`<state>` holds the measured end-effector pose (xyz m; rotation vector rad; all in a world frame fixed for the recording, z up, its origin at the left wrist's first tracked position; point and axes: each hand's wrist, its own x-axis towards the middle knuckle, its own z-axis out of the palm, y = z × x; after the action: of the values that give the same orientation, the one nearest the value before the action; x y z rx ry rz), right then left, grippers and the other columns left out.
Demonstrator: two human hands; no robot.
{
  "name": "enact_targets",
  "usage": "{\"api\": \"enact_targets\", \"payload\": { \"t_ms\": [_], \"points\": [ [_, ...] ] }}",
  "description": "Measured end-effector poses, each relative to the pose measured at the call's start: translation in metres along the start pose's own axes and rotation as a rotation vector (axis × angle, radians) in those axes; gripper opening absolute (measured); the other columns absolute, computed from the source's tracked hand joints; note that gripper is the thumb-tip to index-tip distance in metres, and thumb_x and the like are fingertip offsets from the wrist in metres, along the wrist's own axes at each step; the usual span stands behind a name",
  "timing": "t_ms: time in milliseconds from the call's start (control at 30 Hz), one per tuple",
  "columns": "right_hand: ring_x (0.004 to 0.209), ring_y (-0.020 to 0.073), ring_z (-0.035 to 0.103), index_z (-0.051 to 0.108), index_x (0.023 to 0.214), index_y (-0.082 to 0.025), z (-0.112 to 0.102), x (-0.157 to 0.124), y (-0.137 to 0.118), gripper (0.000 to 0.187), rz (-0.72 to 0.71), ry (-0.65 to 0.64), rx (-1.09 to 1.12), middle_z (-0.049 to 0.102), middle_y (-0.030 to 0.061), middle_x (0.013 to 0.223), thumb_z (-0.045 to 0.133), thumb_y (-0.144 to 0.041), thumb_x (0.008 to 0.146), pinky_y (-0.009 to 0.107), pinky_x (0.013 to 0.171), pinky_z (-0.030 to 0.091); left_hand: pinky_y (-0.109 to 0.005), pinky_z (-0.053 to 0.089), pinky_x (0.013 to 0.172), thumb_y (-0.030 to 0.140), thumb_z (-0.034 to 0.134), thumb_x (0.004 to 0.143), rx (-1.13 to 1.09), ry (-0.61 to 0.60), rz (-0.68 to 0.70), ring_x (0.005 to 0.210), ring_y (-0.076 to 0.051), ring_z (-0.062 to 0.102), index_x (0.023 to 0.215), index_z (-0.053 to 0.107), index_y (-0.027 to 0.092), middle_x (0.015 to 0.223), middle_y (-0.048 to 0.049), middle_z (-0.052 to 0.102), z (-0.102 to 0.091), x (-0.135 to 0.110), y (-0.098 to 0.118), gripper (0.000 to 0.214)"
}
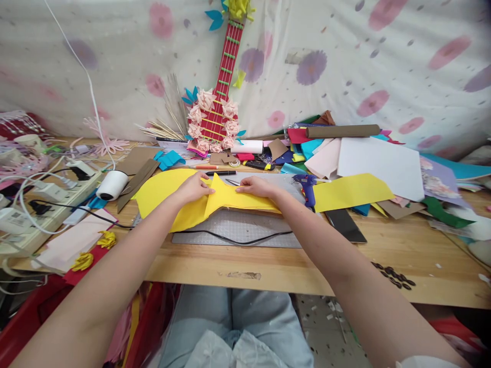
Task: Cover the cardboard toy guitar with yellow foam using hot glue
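Observation:
A yellow foam sheet [161,191] lies on a grey cutting mat [245,227] at the middle of the wooden table. Part of the sheet is folded over into a pointed flap [230,197]. My left hand [194,188] presses the flap's left side with its fingers pinched on the fold. My right hand [256,187] lies on the flap's top edge, fingers closed on it. A black pen [220,173] lies just beyond my hands.
A blue glue gun [306,185] and another yellow sheet [351,191] lie to the right, with a phone [345,225] in front. Coloured sheets are piled at the back right. A power strip [46,202], cables and a white roll [112,185] sit left. A paper guitar [218,102] leans on the wall.

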<state>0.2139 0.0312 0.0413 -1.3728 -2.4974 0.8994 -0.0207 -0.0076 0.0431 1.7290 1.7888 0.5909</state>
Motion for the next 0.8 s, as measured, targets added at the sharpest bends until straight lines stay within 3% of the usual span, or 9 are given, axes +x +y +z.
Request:
{"api": "enact_targets", "payload": {
  "t_ms": [233, 367, 467, 533, 667, 800],
  "points": [
    [0.082, 0.0181, 0.055, 0.06, 0.085, -0.017, 0.002, 0.004, 0.0, 0.033, 0.012, -0.035, -0.02, 0.064, 0.0039, 0.092, 0.052, -0.049, 0.079, 0.026, 0.066, 0.036, -0.03, 0.044, 0.071, 0.04, 0.067, 0.067, 0.248, 0.122, -0.008, 0.085, -0.02, 0.06, 0.116, 0.045, 0.023, 0.097, -0.0016, 0.062, -0.008, -0.005, 0.005, 0.057],
    [0.084, 0.0193, 0.057, 0.061, 0.087, -0.017, 0.002, 0.007, 0.0, 0.033, 0.034, -0.051, -0.044, 0.065, 0.0051, 0.096, 0.052, -0.049, 0.081, 0.026, 0.068, 0.037, -0.034, 0.042, 0.092, 0.03, 0.052, 0.079, 0.291, 0.238, 0.2, 0.105, -0.02, 0.054, 0.114, 0.051, 0.02, 0.11, -0.0063, 0.059, -0.006, -0.003, -0.007, 0.036],
    [0.087, 0.0196, 0.058, 0.062, 0.089, -0.017, 0.002, 0.007, -0.002, 0.033, 0.042, -0.062, -0.056, 0.066, 0.0055, 0.098, 0.052, -0.048, 0.082, 0.026, 0.07, 0.038, -0.036, 0.029, 0.107, 0.032, 0.044, 0.084, 0.358, 0.182, 0.4, 0.124, -0.021, 0.042, 0.115, 0.056, 0.02, 0.128, -0.0071, 0.052, -0.001, -0.003, -0.016, 0.036],
    [0.088, 0.0196, 0.058, 0.062, 0.091, -0.017, 0.002, 0.006, -0.004, 0.032, 0.054, -0.071, -0.07, 0.066, 0.006, 0.101, 0.052, -0.046, 0.083, 0.026, 0.071, 0.039, -0.039, 0.024, 0.111, 0.039, 0.039, 0.086, 0.418, 0.103, 0.454, 0.131, -0.022, 0.035, 0.119, 0.057, 0.022, 0.138, -0.0064, 0.044, 0.002, -0.005, -0.019, 0.041],
    [0.091, 0.0202, 0.058, 0.061, 0.094, -0.017, 0.002, 0.004, -0.005, 0.032, 0.045, -0.085, -0.1, 0.065, 0.007, 0.106, 0.051, -0.046, 0.084, 0.027, 0.072, 0.039, -0.047, 0.01, 0.113, 0.058, 0.042, 0.082, 0.552, -0.025, 0.454, 0.137, -0.026, 0.023, 0.131, 0.049, 0.024, 0.146, -0.0086, 0.035, 0.005, -0.009, -0.02, 0.06],
    [0.089, 0.02, 0.058, 0.061, 0.095, -0.018, 0.001, 0.003, -0.004, 0.034, 0.041, -0.083, -0.141, 0.065, 0.007, 0.105, 0.05, -0.048, 0.085, 0.026, 0.07, 0.039, -0.049, 0.004, 0.113, 0.067, 0.046, 0.075, 0.615, -0.064, 0.444, 0.14, -0.027, 0.016, 0.137, 0.039, 0.026, 0.15, -0.0094, 0.028, 0.005, -0.009, -0.021, 0.075]
  ]
}}
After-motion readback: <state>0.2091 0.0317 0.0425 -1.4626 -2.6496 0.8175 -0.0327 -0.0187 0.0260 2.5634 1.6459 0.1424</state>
